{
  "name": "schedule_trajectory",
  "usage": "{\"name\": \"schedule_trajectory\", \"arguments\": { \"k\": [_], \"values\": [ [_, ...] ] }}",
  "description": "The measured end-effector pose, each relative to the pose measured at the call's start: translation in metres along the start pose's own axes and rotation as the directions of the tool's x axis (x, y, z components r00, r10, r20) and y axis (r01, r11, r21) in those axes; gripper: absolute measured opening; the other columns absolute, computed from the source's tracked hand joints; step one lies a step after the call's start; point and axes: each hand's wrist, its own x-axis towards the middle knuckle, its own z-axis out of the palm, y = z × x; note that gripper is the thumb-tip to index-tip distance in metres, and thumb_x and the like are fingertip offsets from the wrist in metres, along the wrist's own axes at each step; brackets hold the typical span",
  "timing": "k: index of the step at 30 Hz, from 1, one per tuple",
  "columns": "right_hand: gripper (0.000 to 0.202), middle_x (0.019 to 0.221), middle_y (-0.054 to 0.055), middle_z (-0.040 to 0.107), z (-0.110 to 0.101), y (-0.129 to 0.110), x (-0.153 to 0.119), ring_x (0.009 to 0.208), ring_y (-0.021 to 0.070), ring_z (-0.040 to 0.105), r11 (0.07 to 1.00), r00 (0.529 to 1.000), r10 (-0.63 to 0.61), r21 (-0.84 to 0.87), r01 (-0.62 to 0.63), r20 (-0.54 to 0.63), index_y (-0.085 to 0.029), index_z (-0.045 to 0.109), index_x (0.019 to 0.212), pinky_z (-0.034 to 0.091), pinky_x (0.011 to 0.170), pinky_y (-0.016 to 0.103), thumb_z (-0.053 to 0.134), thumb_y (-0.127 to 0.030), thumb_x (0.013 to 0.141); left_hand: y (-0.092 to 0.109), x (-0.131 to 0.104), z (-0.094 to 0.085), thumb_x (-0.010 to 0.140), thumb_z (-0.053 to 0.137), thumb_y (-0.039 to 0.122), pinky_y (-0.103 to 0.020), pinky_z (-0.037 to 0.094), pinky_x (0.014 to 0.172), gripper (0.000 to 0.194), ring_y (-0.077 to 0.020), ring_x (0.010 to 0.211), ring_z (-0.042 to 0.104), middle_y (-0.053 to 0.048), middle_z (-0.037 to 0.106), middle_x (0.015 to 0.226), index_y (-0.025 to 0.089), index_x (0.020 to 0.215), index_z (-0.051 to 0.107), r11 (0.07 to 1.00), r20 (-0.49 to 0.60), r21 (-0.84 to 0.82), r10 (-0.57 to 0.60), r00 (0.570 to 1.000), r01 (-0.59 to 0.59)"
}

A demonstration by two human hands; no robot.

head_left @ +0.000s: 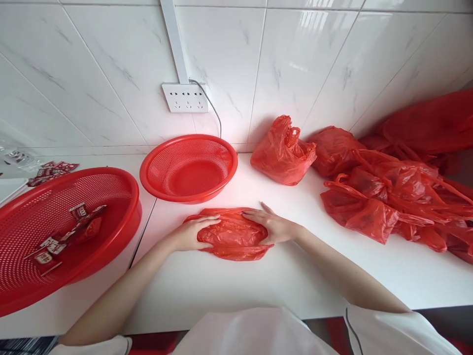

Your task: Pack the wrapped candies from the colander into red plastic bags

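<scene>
Your left hand [191, 233] and right hand [275, 227], spread wide without clenching, braced the red bag [233, 233] at left and right, likely to stretch its mouth.

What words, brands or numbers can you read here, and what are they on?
Nothing reads with certainty.
Small packets in the large red basket: printed characters, too small and blurred to read.
Packets behind that basket: print too blurred.
Central red bag: no lettering visible.
</scene>
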Motion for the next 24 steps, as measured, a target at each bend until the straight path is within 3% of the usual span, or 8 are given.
{"name": "schedule_trajectory", "arguments": {
  "k": [2,4,7,9,11,14,18,24],
  "values": [
    [0.062,0.15,0.013,0.036,-0.006,-0.005,0.001,0.14,0.0289,0.03,1.0,0.98,-0.006,0.009,0.008,-0.197,-0.023,0.05,0.135,0.007,0.117,0.055,0.063,-0.05,0.08,0.007,-0.013,-0.003,0.085,0.056,0.038,-0.029,0.037,0.108,0.046,-0.0169,0.127,0.048,0.002,0.055,0.137,0.03,0.13,0.054,1.0,-0.158,0.013,-0.023,0.987,0.025],
    [0.042,0.146,0.011,0.041,-0.016,-0.013,0.006,0.138,0.0258,0.034,1.0,0.908,0.016,0.008,-0.015,-0.419,-0.023,0.057,0.125,0.022,0.115,0.049,0.055,-0.043,0.088,0.015,-0.031,-0.012,0.092,0.046,0.037,-0.03,0.039,0.105,0.037,-0.0171,0.122,0.052,-0.001,0.059,0.132,0.027,0.126,0.057,0.988,-0.39,0.114,-0.053,0.919,0.105],
    [0.044,0.144,0.01,0.043,-0.034,-0.026,0.027,0.136,0.0231,0.038,0.996,0.801,0.086,0.033,-0.082,-0.593,-0.027,0.047,0.135,0.035,0.109,0.043,0.049,-0.035,0.092,0.024,-0.06,-0.029,0.092,0.045,0.038,-0.042,0.033,0.107,0.041,-0.0269,0.124,0.049,-0.01,0.057,0.132,0.02,0.127,0.055,0.828,-0.74,0.294,-0.118,0.662,0.477],
    [0.054,0.146,0.008,0.042,-0.043,-0.033,0.05,0.136,0.0234,0.038,0.992,0.793,0.123,0.067,-0.104,-0.597,-0.03,0.034,0.143,0.037,0.107,0.042,0.049,-0.032,0.091,0.021,-0.075,-0.037,0.091,0.045,0.041,-0.05,0.033,0.103,0.052,-0.0349,0.123,0.047,-0.018,0.054,0.133,0.013,0.135,0.046,0.636,-0.85,0.276,-0.188,0.492,0.72],
    [0.062,0.146,0.008,0.042,-0.045,-0.036,0.075,0.132,0.0247,0.044,0.989,0.818,0.145,0.094,-0.111,-0.556,-0.031,0.028,0.146,0.04,0.104,0.042,0.052,-0.032,0.089,0.01,-0.086,-0.039,0.09,0.043,0.042,-0.05,0.039,0.092,0.056,-0.0377,0.112,0.053,-0.022,0.059,0.123,0.008,0.135,0.043,0.488,-0.856,0.244,-0.298,0.423,0.838],
    [0.052,0.135,0.01,0.054,-0.04,-0.037,0.109,0.111,0.0258,0.06,0.977,0.83,0.213,0.088,-0.196,-0.515,-0.026,0.044,0.135,0.038,0.103,0.046,0.057,-0.034,0.085,-0.011,-0.095,-0.037,0.09,0.037,0.036,-0.042,0.043,0.074,0.046,-0.0334,0.088,0.061,-0.018,0.067,0.09,0.009,0.123,0.052,0.371,-0.806,0.242,-0.438,0.399,0.897],
    [0.032,0.106,0.008,0.069,-0.034,-0.035,0.122,0.093,0.0226,0.066,0.964,0.764,0.265,0.173,-0.201,-0.588,-0.021,0.055,0.111,0.044,0.094,0.04,0.06,-0.035,0.082,-0.025,-0.106,-0.031,0.091,0.034,0.03,-0.035,0.04,0.064,0.039,-0.029,0.079,0.061,-0.013,0.065,0.082,0.013,0.119,0.055,0.358,-0.814,0.246,-0.429,0.393,0.901],
    [0.028,0.106,0.006,0.067,-0.06,-0.056,0.083,0.1,0.0213,0.064,0.97,0.592,0.223,0.237,-0.055,-0.775,-0.021,0.055,0.104,0.047,0.091,0.033,0.061,-0.037,0.082,-0.025,-0.121,-0.032,0.091,0.038,0.024,-0.039,0.042,0.085,0.032,-0.0268,0.089,0.061,-0.011,0.067,0.086,0.014,0.113,0.059,0.527,-0.766,0.396,-0.261,0.587,0.752]
  ]
}}
